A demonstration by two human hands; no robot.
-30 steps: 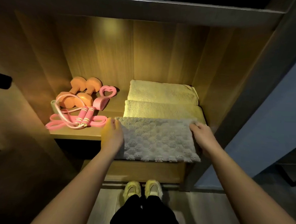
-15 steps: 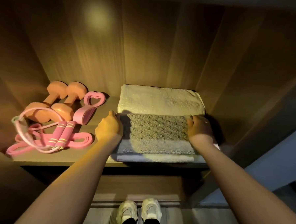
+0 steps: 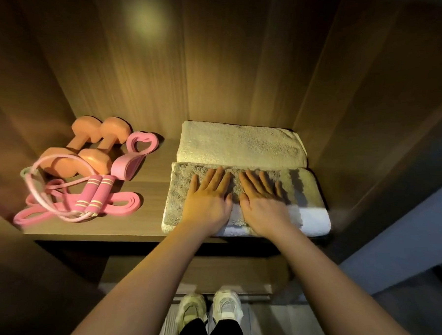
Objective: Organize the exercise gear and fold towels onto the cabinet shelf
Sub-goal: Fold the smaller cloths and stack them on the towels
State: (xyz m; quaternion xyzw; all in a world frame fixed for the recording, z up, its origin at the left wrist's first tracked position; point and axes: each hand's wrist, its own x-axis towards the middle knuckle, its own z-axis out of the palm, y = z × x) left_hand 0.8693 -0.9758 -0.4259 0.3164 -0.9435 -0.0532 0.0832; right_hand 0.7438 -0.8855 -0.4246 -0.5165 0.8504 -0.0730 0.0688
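A folded grey towel (image 3: 300, 189) lies on top of a white towel (image 3: 311, 222) at the front right of the wooden shelf (image 3: 147, 189). My left hand (image 3: 208, 200) and my right hand (image 3: 261, 200) press flat on the grey towel side by side, fingers straight and pointing toward the back. Behind them lies a folded cream towel (image 3: 241, 145). On the shelf's left side sit two orange dumbbells (image 3: 93, 147), a pink heart-shaped grip (image 3: 136, 155), a pink jump rope (image 3: 93, 196) and a pink resistance band (image 3: 120, 205).
The cabinet's back panel (image 3: 220, 65) and side walls (image 3: 372, 98) close in the shelf. A lower shelf (image 3: 196, 271) shows beneath. My shoes (image 3: 210, 310) stand on the floor in front of the cabinet.
Both hands let go of the grey towel's side edges and moved to its middle, now lying flat on top. The towel sits further in on the shelf than a second ago.
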